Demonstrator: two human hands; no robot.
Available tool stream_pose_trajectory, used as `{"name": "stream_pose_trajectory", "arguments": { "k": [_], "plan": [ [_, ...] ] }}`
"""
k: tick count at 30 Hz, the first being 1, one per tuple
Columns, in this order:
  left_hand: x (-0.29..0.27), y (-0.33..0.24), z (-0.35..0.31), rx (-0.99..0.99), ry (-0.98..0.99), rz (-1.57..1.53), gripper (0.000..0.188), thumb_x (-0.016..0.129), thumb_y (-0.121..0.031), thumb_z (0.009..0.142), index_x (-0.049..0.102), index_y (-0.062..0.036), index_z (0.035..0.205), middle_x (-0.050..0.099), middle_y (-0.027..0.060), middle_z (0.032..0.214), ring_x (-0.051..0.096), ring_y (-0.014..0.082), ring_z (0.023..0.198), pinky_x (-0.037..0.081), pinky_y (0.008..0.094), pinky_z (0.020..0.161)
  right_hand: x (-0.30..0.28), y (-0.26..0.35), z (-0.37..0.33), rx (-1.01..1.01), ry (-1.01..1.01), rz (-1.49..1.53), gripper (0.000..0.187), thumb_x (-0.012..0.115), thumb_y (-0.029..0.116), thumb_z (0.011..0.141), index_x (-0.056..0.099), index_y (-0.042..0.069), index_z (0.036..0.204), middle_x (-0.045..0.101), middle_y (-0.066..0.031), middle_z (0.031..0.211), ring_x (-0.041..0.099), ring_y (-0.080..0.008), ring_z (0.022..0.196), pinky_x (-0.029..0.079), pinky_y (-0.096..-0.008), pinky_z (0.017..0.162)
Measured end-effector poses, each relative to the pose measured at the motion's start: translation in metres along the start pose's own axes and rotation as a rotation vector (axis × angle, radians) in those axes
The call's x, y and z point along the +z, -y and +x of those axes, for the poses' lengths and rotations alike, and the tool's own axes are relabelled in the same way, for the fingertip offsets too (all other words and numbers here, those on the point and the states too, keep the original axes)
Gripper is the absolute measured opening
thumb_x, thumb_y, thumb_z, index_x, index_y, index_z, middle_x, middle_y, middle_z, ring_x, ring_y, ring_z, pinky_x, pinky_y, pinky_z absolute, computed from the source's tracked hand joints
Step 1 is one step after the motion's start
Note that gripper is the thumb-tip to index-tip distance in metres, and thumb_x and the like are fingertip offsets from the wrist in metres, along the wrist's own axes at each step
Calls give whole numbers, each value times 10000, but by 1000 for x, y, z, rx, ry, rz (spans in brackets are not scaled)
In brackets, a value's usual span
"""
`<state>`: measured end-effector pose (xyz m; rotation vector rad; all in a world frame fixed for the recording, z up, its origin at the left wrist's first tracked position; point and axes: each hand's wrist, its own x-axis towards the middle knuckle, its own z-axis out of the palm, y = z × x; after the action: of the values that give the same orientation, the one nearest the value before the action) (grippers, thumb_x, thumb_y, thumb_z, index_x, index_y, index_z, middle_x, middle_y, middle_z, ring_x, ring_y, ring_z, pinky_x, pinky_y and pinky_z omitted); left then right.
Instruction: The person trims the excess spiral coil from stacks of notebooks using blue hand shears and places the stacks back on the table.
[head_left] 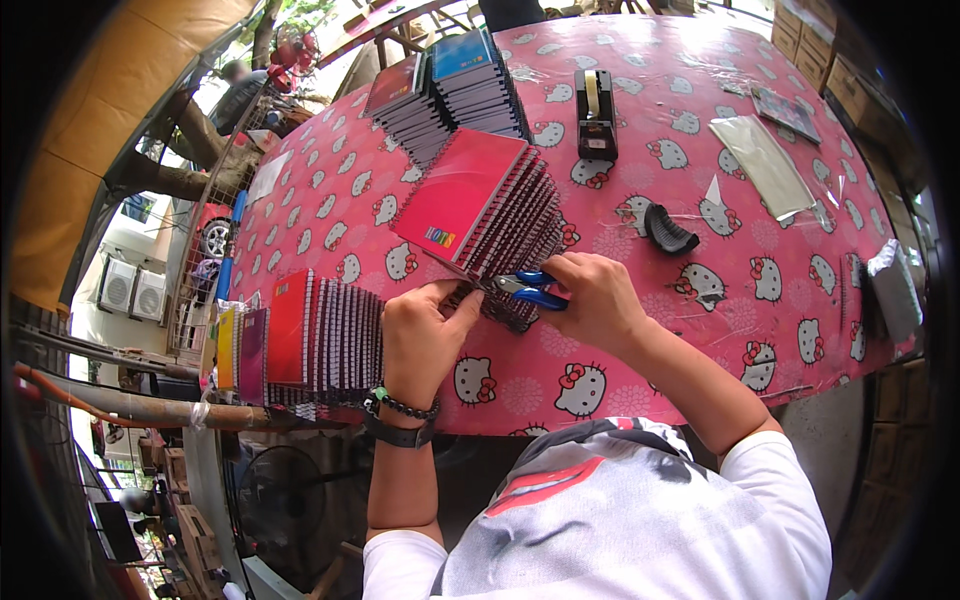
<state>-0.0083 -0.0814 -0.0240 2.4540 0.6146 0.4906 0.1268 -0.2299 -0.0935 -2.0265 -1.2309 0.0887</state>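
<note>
A leaning stack of spiral notebooks (468,190) with red covers stands in front of me, wire bindings facing right. My left hand (425,325) is closed in a pinch on the near corner of a spiral notebook low in this stack. Blue-handled pliers (540,289) are gripped in my right hand (598,298), which is closed round the handles. Their metal jaws point left, at the wire binding close to my left thumb. The exact spot where the jaws meet the wire is too small to make out.
Behind stand more notebook stacks, one topped with a blue cover (463,55). A row of upright notebooks (335,335) lines the near left edge. On the pink tablecloth (640,375) lie a tape dispenser (597,115), a black curved piece (669,230) and clear plastic sleeves (762,165).
</note>
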Motion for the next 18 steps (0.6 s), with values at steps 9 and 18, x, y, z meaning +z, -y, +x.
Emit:
{"name": "stream_pose_trajectory", "arguments": {
  "k": [9, 18],
  "plan": [
    [5, -2, -1, 2, 39, -22, 218, 703, -160, 765, 683, 28, 873, 659, 171, 699, 661, 245, 606, 492, 310, 570, 8, -10, -3, -189, -235, -108, 373, 742, 224, 620, 581, 68, 918, 602, -92, 831, 597, -274, 845, 452, -377, 749],
    [7, 9, -4, -25, -28, -134, 186, 701, -127, 766, 677, 34, 857, 662, 143, 674, 656, 194, 584, 488, 293, 556, 0, -12, -6, -42, -85, 1, 401, 759, 219, 602, 579, 77, 932, 603, -91, 840, 594, -278, 850, 454, -385, 755]
  ]
}}
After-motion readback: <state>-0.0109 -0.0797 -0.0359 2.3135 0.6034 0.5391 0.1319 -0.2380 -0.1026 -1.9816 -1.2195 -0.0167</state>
